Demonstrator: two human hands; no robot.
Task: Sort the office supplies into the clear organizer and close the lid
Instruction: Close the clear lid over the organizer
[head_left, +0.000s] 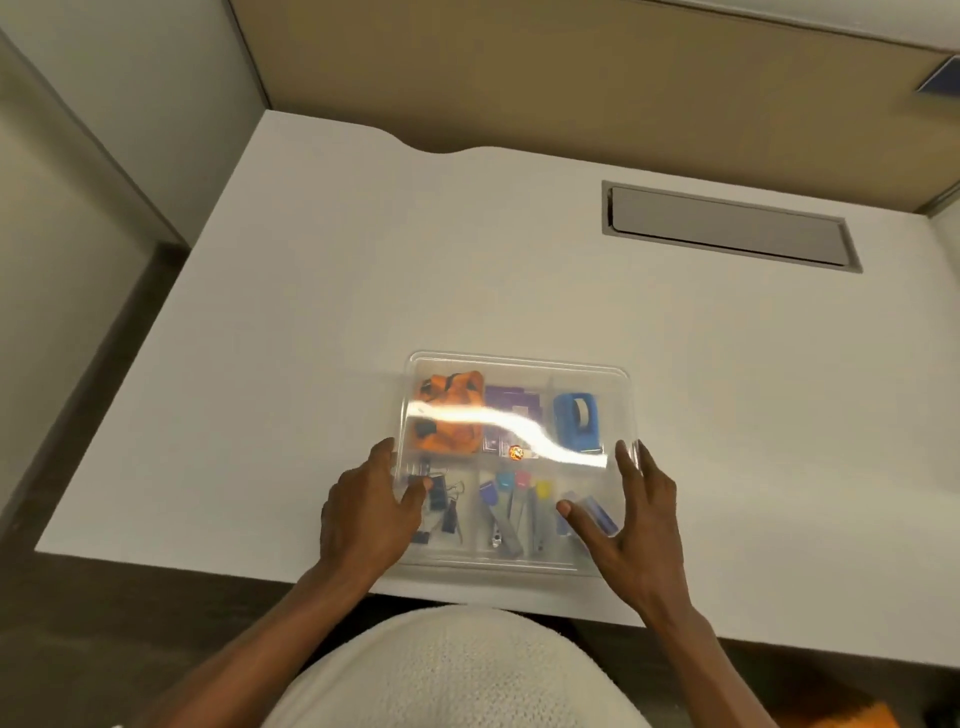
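Clear organizer (519, 364): near edge of the white desk (311, 260), right in front of you, lid (587, 415) on top. Contents under the lid: orange items (449, 415) far left, blue tape dispenser (576, 418) far right, black binder clips (441, 499) near left. Your left hand (363, 514): fingers spread, gripping the left edge. Your right hand (628, 525): fingers spread, flat on the right side of the lid.
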